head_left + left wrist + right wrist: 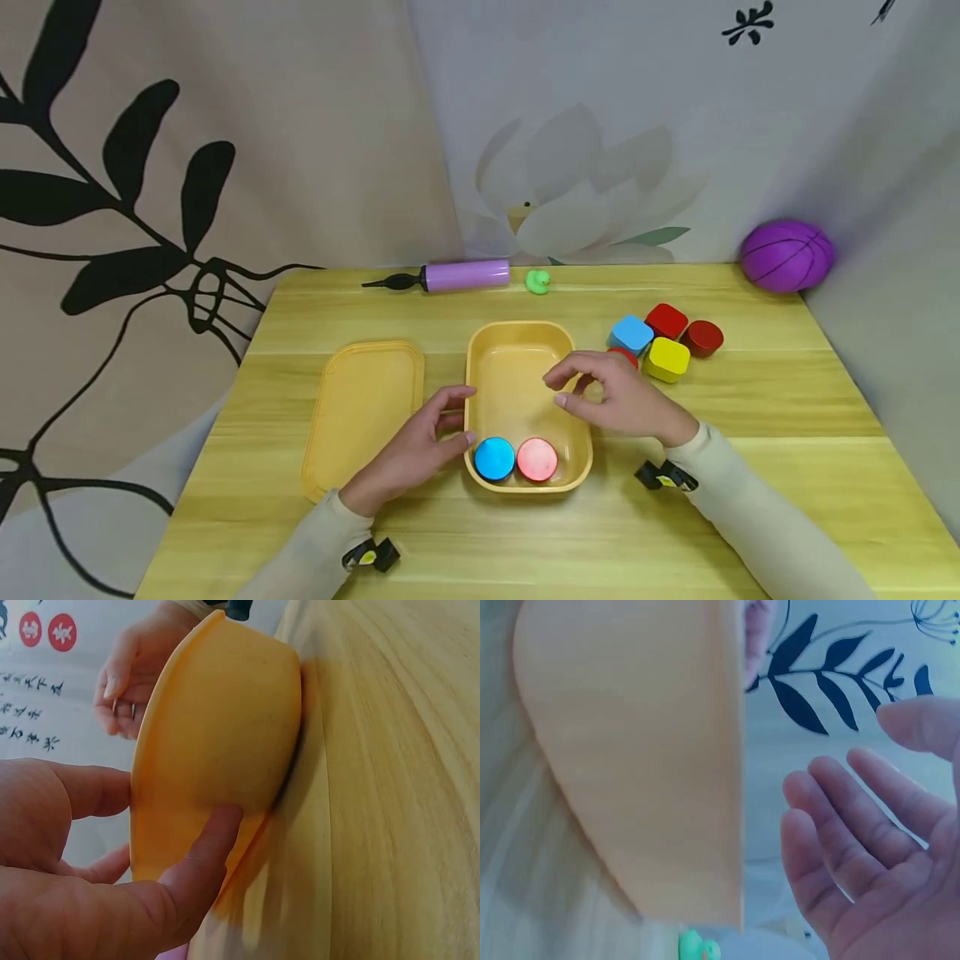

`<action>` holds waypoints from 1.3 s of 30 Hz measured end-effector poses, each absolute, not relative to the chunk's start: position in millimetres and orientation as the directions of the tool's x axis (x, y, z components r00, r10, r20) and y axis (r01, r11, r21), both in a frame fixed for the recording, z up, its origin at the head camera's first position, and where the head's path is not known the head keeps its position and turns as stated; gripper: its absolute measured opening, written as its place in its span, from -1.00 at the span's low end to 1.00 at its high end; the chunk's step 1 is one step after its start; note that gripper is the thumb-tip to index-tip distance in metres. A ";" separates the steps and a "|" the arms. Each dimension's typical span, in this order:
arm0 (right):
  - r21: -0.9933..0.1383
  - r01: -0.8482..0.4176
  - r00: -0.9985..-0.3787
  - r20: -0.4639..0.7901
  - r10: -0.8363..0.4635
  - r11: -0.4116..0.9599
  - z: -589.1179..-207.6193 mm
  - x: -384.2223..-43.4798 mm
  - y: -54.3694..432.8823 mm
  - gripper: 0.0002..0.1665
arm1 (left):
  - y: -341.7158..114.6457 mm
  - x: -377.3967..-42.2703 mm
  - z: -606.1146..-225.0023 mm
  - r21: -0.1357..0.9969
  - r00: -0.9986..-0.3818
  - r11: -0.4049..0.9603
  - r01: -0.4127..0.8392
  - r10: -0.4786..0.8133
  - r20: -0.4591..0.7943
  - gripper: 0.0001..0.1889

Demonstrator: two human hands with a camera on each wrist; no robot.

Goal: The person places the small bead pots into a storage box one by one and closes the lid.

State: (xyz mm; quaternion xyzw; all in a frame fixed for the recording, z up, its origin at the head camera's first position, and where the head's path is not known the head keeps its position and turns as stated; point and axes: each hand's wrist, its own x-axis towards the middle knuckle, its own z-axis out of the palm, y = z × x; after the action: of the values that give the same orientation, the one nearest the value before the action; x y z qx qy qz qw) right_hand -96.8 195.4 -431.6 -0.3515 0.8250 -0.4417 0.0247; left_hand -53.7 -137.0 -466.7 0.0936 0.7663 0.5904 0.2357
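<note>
A yellow plastic box (517,392) stands open on the table. Inside its near end lie a blue round block (494,459) and a pink round block (537,460), side by side. My left hand (420,454) is at the left side of the box; its thumb (217,840) lies along the outer wall and other fingertips meet the rim. Over the right rim hovers my right hand (618,396), fingers apart and slightly bent, nothing between them. In the right wrist view the right hand (877,847) shows beside the box wall (645,765), palm bare.
A yellow lid (363,408) lies left of the box. Beyond the right hand sit a blue block (632,334), a yellow block (667,359) and several red ones (666,321). Along the back are a purple pump (465,275), a green duck (537,282) and a purple ball (787,256).
</note>
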 end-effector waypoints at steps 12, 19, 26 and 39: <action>-0.732 -0.448 -0.881 0.266 -0.391 0.513 -439.2 -106.4 256.1 -0.73 | -136.5 -51.9 -471.5 0.954 -0.880 0.275 -0.123 0.415 -0.233 -0.35; -0.726 -0.386 -0.922 0.290 -0.256 0.568 -443.7 -118.7 288.8 -0.67 | -137.8 -49.0 -469.2 0.947 -0.899 0.305 -0.105 0.378 -0.221 -0.35; -0.719 -0.181 -0.977 0.207 -0.042 0.671 -452.5 -127.1 331.0 -0.55 | -136.6 -50.8 -469.9 0.952 -0.890 0.294 -0.083 0.407 -0.203 -0.35; -0.741 -0.013 -0.999 -0.026 -0.048 0.671 -477.8 -142.0 377.0 -0.23 | -139.2 -51.0 -471.0 0.953 -0.888 0.285 -0.106 0.404 -0.219 -0.35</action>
State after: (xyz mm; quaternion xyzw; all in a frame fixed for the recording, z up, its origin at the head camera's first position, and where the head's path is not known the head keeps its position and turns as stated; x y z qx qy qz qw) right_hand -142.0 377.0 -477.8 -0.0165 0.9138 -0.4053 0.0214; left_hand -51.0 -139.2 -471.0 0.0964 0.7719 0.5902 0.2158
